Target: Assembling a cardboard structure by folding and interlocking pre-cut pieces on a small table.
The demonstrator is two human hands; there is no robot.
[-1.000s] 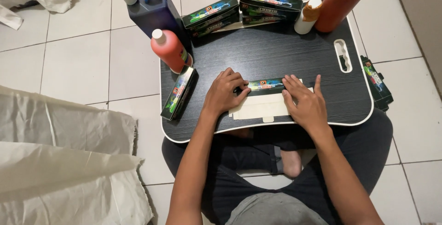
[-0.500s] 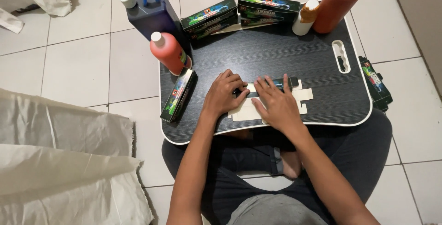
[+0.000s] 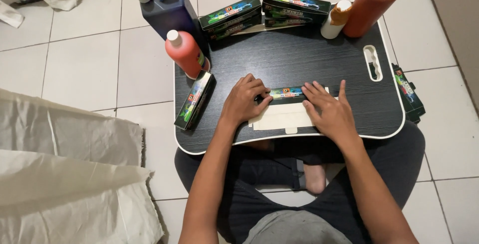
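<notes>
Flat unfolded carton (image 3: 285, 109) on black lap desk (image 3: 299, 59)

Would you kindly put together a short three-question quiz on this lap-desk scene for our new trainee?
1. True or false: the left hand and the right hand both press on the flat unfolded carton lying on the black lap desk.
2. Which stands at the desk's far right corner? A) dark blue jug B) tall orange-brown bottle C) white sack
3. Fill in: beside the red bottle, a closed black-and-green box lies at the desk's ____ edge.

Key: 1 true; 2 B, the tall orange-brown bottle; 3 left.
</notes>
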